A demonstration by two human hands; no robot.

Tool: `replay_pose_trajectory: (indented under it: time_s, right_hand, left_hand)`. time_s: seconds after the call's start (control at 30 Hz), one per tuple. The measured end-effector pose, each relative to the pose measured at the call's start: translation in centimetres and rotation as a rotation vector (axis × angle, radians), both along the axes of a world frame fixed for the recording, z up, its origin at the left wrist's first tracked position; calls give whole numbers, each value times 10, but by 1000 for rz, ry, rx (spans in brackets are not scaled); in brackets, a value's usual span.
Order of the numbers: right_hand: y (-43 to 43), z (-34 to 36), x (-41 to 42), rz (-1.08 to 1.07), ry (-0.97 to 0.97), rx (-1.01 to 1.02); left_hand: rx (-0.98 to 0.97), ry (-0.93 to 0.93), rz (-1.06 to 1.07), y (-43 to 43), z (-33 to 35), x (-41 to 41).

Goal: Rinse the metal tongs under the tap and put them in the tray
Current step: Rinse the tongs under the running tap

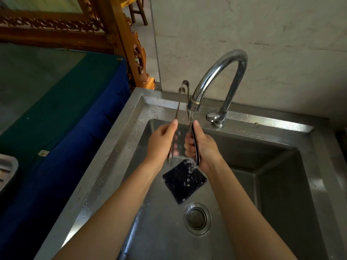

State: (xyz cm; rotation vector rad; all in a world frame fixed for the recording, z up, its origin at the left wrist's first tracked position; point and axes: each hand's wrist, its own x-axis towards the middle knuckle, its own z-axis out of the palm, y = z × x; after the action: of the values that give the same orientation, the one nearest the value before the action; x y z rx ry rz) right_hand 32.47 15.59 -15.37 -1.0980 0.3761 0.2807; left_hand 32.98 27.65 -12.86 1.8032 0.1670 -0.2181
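Head view: left hand pinches one arm of the metal tongs. Right hand is wrapped round the other, black-handled arm. Tips point up beside the tap. Best keep the arms spread and turn them through the water. Sink holds a black mat. Tray sits far left, contents unclear.

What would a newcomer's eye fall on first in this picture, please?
First come the left hand and the right hand, each gripping one arm of the metal tongs, which are spread open under the chrome tap at mid-frame. Below them a black square mat lies on the floor of the steel sink, near the round drain.
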Motion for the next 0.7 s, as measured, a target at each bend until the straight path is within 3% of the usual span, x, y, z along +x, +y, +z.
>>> replay_pose_trajectory:
  time_s: [0.07, 0.13, 0.23, 0.33, 0.4, 0.53, 0.6, 0.7]
  right_hand:
    - [4, 6, 2, -13, -62, -383]
    - [9, 10, 4, -36, -142, -650]
    - [18, 16, 2, -72, -235, -784]
    - [23, 19, -2, -41, -307, -864]
    - [24, 18, -5, 40, -334, -945]
    - [24, 11, -9, 235, -388, -1273]
    - [21, 10, -5, 325, -402, -1236]
    - [18, 10, -7, 285, -461, -1108]
  left_hand:
    - [171, -213, 80, 1, -2, -2]
    - [32, -384, 90, -10, 2, -7]
    - [-403, -123, 70, -37, 3, -12]
    - [-713, 225, 122, -41, 0, -8]
    - [-898, 359, 141, -32, -2, -4]
    - [-1114, 431, 108, -30, -6, -1]
    - [-1236, 419, 113, -33, -9, -5]
    - [-1269, 348, 98, -35, -14, -6]
